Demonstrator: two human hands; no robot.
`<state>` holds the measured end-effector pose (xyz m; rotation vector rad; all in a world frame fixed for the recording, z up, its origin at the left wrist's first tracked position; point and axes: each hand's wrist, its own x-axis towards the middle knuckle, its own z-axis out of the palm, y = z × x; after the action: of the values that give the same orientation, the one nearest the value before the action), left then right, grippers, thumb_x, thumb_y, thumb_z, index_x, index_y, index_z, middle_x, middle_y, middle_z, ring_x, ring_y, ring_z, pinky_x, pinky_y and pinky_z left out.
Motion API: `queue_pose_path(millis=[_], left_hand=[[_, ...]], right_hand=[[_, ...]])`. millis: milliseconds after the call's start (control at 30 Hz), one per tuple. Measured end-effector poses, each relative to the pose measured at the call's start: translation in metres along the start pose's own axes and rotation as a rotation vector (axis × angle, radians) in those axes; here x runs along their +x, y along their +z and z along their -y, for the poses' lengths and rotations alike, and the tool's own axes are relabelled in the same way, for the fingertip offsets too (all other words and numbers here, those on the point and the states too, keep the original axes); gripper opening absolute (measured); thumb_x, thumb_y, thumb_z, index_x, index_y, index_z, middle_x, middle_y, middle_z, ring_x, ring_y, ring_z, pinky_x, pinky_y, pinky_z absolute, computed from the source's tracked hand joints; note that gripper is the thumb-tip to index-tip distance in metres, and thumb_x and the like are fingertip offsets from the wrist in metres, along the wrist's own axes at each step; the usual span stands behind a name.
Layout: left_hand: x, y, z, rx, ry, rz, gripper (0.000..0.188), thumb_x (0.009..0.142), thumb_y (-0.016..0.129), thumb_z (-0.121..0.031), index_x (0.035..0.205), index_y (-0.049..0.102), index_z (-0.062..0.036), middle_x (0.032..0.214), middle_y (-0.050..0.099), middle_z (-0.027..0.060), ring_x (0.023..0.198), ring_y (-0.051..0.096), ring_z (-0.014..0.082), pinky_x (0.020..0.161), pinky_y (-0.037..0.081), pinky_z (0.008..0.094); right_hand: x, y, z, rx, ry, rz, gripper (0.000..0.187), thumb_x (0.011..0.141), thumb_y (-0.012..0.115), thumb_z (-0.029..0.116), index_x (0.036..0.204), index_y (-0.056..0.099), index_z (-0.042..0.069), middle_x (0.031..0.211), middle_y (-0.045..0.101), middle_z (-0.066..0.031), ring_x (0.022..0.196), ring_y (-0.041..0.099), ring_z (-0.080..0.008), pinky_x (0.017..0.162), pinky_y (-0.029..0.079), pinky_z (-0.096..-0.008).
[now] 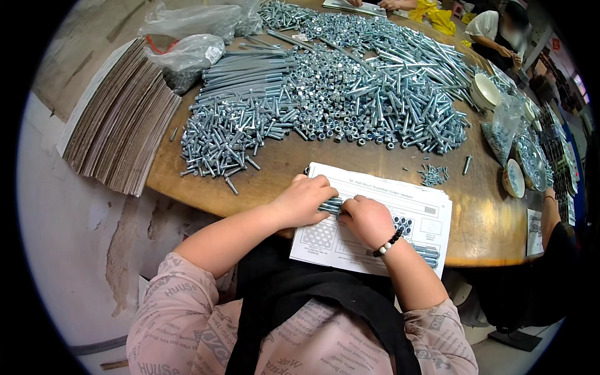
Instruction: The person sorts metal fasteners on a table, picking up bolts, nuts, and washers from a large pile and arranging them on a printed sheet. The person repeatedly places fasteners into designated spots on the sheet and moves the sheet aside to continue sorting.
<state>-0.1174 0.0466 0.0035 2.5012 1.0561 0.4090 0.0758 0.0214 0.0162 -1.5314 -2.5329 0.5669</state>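
My left hand point(305, 201) and my right hand point(367, 221) meet over a stack of printed sheets point(375, 180) at the table's near edge. Between them lies a small row of silver bolts point(330, 205), the left hand's fingers curled around one end. My right fingers close on the other end, partly hiding it. To the right of that hand, a cluster of nuts point(404, 225) rests on the sheet's printed outlines. Several longer bolts point(426, 255) lie side by side near the sheet's lower right.
Heaped beyond the sheets are short bolts point(215, 134), nuts point(331, 106) and long bolts point(431, 65). Small screws point(434, 175) lie past the sheet. Stacked cardboard point(122, 119) and a plastic bag point(187, 62) stand left; bowls point(514, 179) stand right. Other people work around the table.
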Motion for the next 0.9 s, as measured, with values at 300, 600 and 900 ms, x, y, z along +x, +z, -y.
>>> queue_pose_path(millis=[300,600,900], left_hand=[[0.002,-0.001,0.001,0.008,-0.006,0.040,0.041,0.068,0.069,-0.023,0.105,0.058,-0.0086,0.099,0.054,0.0083,0.098,0.051,0.0244,0.085,0.034,0.0386],[-0.007,-0.018,0.020,-0.055,-0.162,-0.128,0.038,0.071,0.067,-0.024,0.104,0.057,-0.0067,0.101,0.055,0.0100,0.099,0.051,0.0262,0.084,0.038,0.0382],[-0.031,-0.075,0.105,0.451,-0.384,-0.431,0.035,0.074,0.061,-0.010,0.108,0.057,-0.0097,0.107,0.055,0.0065,0.100,0.051,0.0257,0.084,0.040,0.0381]], right_hand=[[-0.001,-0.004,-0.006,0.007,0.015,-0.010,0.015,0.079,0.058,0.024,0.085,0.060,0.010,0.080,0.059,-0.0099,0.074,0.059,-0.0291,0.063,0.048,-0.0401],[0.062,-0.034,0.005,0.025,-0.122,-0.185,0.015,0.079,0.059,0.019,0.091,0.063,0.010,0.086,0.059,-0.0109,0.080,0.059,-0.0299,0.068,0.048,-0.0402],[0.179,0.008,0.033,0.004,-0.073,-0.060,0.026,0.080,0.060,0.025,0.102,0.060,0.010,0.102,0.054,-0.0157,0.092,0.058,-0.0332,0.077,0.049,-0.0405]])
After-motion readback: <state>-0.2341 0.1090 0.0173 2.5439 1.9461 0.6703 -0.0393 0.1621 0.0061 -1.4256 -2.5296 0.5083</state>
